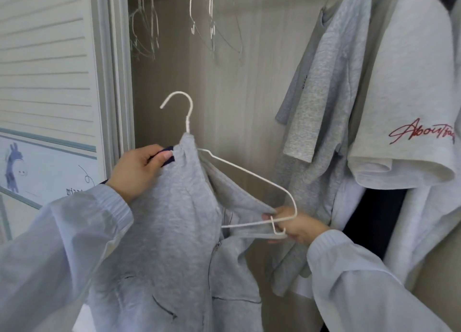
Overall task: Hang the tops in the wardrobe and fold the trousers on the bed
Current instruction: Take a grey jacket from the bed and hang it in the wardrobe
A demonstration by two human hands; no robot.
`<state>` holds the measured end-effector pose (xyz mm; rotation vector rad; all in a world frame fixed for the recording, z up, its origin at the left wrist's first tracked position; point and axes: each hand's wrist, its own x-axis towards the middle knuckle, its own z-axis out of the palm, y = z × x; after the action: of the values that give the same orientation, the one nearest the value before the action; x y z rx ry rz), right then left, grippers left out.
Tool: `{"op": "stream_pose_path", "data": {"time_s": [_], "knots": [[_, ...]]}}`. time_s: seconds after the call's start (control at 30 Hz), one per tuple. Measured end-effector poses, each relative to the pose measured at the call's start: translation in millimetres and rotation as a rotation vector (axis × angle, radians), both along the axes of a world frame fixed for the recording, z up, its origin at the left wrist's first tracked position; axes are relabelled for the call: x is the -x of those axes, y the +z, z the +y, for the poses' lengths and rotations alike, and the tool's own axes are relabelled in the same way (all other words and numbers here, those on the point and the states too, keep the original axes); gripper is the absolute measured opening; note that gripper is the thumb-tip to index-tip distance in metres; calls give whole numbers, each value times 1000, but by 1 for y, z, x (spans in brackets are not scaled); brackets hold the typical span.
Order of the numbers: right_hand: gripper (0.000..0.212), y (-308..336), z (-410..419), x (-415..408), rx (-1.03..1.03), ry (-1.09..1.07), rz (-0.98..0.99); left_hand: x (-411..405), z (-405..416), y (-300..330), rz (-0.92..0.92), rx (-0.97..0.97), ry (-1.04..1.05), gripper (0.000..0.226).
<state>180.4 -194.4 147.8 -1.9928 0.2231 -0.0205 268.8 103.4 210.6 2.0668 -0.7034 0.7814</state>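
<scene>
I hold a grey zip-up top (172, 222) in front of the open wardrobe. A white wire hanger (249, 172) sits partly inside it, its hook (180, 102) sticking up from the collar. My left hand (138, 172) grips the top's left shoulder by a dark collar edge. My right hand (296, 225) pinches the top's other side together with the hanger's right end. The hanger's right arm is bare; its left arm is hidden under the fabric.
Several empty wire hangers (214, 25) hang from the rail at the upper left of the wardrobe. A grey T-shirt (316, 100) and a white T-shirt with red script (411, 87) hang at the right. A slatted wardrobe door (47, 65) stands at the left.
</scene>
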Motion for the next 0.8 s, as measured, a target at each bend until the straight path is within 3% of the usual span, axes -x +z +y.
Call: {"op": "stream_pose_path", "data": {"time_s": [0.07, 0.1, 0.2, 0.33, 0.5, 0.8], "knots": [[25, 5, 1, -3, -527, -131, -6, -3, 7, -6, 14, 43, 76, 28], [29, 6, 1, -7, -682, -179, 11, -4, 8, -10, 21, 59, 115, 27], [32, 9, 6, -14, -884, -282, 65, -7, 10, -23, 23, 114, 206, 26], [32, 16, -1, -10, -822, -328, 128, -7, 15, -38, -100, 51, 388, 28], [31, 23, -11, -3, -717, -355, 147, -5, 24, -49, -422, -167, 454, 40], [31, 27, -8, 16, -671, -212, 255, -4, 6, -34, -360, 24, 548, 22]]}}
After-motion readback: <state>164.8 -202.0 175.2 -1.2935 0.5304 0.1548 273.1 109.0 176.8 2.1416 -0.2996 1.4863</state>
